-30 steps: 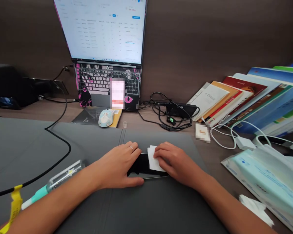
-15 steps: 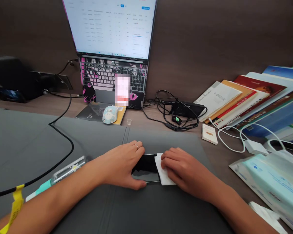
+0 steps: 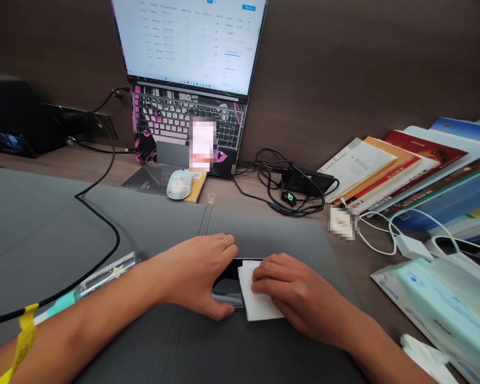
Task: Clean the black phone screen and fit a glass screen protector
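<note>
On the dark grey desk mat (image 3: 152, 341) lies a smartphone (image 3: 228, 289) with a dark, glossy screen. My left hand (image 3: 198, 274) grips its left end, the thumb along the near edge and the fingers at the far edge. Folded white tissue (image 3: 254, 301) covers the phone's middle and part of its right side. Pressing that tissue down is my right hand (image 3: 290, 293), with fingers bent over it. The phone's right end is hidden under tissue and hand.
Behind stands an open laptop (image 3: 188, 122), with a patterned mouse (image 3: 180, 184) in front. Black cables and a power adapter (image 3: 306, 181) lie right of it. Leaning books (image 3: 416, 165) and a tissue pack (image 3: 436, 298) line the right. A spray bottle (image 3: 104, 277) lies beside my left forearm.
My right hand and the tissue have slid left and slightly nearer along the phone, covering more of the screen. The left hand keeps its grip. The camera view has shifted a little.
</note>
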`<state>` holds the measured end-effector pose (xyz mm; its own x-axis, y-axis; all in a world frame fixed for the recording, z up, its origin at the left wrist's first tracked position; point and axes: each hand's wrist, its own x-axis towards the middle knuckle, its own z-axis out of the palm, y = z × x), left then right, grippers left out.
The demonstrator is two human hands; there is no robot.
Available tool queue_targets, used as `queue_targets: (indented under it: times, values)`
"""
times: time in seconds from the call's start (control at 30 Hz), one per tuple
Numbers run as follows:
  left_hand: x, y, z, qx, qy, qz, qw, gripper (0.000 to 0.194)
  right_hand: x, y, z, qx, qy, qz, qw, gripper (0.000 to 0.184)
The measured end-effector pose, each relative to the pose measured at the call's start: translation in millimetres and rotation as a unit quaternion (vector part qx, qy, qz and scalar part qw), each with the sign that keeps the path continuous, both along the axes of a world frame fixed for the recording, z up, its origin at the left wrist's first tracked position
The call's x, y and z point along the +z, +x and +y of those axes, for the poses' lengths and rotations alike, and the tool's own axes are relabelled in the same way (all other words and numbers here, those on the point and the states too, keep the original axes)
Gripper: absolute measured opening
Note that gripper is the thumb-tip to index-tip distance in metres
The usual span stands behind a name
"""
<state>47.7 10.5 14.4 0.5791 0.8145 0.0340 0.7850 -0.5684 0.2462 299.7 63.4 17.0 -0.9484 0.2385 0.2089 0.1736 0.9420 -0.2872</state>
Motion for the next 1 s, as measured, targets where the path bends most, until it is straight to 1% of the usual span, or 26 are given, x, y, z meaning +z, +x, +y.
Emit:
queue_targets:
  times: [0.1,0.23,0.3,0.5,0.57,0.67,0.73,0.77,0.93,1.0]
  values:
    - [0.8,0,0,0.003,-0.001,-0.001,1.000,0.047,0.6,1,3,-0.020,0.001,0.012,1.000,0.030]
    - [1.6,1,0,0.002,-0.005,-0.003,1.000,0.044,1.2,0,4,0.006,-0.008,0.004,1.000,0.033]
    - [1.7,1,0,0.002,-0.008,-0.001,1.000,0.044,0.9,0,3,0.005,-0.010,0.004,1.000,0.033]
    - [1.5,0,-1,0.004,-0.008,0.004,1.000,0.046,-2.7,3,1,-0.011,0.050,0.023,0.998,0.029]
    - [2.0,0,-2,0.003,-0.004,0.008,1.000,0.047,-3.4,4,2,-0.030,0.067,0.023,0.997,0.030]
    - [3.3,1,-2,0.001,0.006,0.021,1.000,0.046,-3.8,5,4,-0.082,0.088,0.015,0.993,0.028]
    - [4.2,3,-3,-0.003,0.013,0.032,0.999,0.047,-3.8,4,2,-0.114,0.092,0.012,0.989,0.027]
    - [4.5,4,-3,-0.005,0.015,0.036,0.999,0.048,-3.7,3,1,-0.119,0.089,0.014,0.989,0.027]
    - [4.8,6,-4,-0.012,0.023,0.037,0.999,0.049,-2.2,-1,-6,-0.061,0.055,0.024,0.996,0.030]
    - [4.4,6,-5,-0.019,0.032,0.043,0.998,0.049,-1.4,-1,-7,-0.083,0.051,0.016,0.995,0.028]
